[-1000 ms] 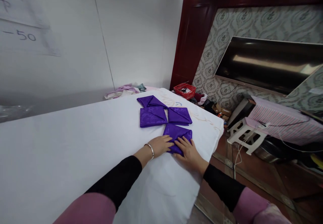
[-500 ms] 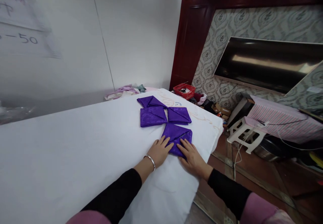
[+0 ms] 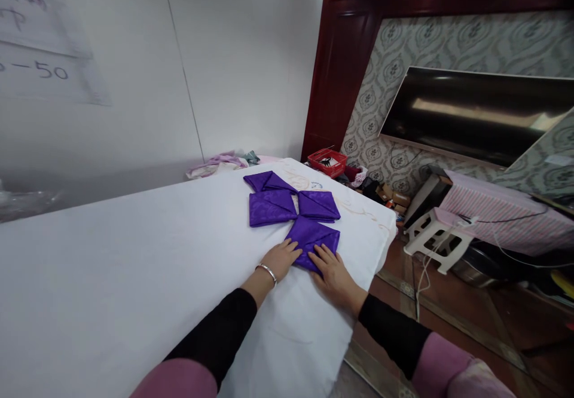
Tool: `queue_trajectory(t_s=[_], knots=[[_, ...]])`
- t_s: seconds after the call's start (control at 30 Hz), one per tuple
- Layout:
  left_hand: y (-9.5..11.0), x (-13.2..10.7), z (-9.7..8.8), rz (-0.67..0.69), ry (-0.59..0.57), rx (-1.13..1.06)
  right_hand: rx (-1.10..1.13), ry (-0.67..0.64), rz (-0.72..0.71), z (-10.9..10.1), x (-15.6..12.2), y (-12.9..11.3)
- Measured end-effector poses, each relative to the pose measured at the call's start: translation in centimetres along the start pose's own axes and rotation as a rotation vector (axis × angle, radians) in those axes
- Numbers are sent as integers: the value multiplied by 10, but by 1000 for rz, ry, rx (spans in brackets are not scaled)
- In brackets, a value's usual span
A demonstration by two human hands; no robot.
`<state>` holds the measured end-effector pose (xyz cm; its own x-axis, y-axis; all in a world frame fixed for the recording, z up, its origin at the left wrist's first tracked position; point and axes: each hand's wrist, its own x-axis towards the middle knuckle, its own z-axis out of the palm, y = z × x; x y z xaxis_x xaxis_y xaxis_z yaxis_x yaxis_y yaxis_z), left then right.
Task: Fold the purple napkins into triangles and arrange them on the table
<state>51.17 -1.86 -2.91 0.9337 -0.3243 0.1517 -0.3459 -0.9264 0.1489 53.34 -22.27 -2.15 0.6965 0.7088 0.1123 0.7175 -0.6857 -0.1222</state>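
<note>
Both of my hands rest on a folded purple cloth (image 3: 314, 235), the nearest of several on the white-covered table (image 3: 170, 278). My left hand (image 3: 280, 261), with a silver bangle at the wrist, lies on its left edge, fingers stretched out. On its lower right part, my right hand (image 3: 334, 272) presses down with fingers spread. Just beyond lie a folded purple cloth (image 3: 271, 208) on the left and another purple cloth (image 3: 319, 205) on the right. The farthest purple cloth (image 3: 269, 181) sits behind the left one. Their inner corners come close together.
At the table's far end are crumpled lilac fabric (image 3: 219, 164) and a red basket (image 3: 328, 162). A white stool (image 3: 437, 239) stands on the floor to the right, with a cable by it. A television (image 3: 479, 114) hangs on the patterned wall.
The nearest purple cloth has shifted slightly left and away from me under my hands. Both hands have moved with it. The other cloths stay in place.
</note>
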Motion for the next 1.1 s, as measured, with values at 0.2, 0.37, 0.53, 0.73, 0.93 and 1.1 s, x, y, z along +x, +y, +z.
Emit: queue_trajectory(t_s=[0.2,0.37,0.53,0.73,0.93,1.1], knots=[[19,1,3,-97,23,-6,-37,5,-23,-3,-1,11],[21,0,1,-93,16,24,-46,30,-61,-2,-9,14],[15,-11,5,-92,31,-25,-39,62,-61,2,-10,14],[14,-49,1,-127,98,-73,-26,67,-55,3,-3,12],[6,-118,-3,-197,187,-79,-29,92,4,0,-17,14],[16,-172,-7,-214,217,-55,-40,167,92,3,-39,20]])
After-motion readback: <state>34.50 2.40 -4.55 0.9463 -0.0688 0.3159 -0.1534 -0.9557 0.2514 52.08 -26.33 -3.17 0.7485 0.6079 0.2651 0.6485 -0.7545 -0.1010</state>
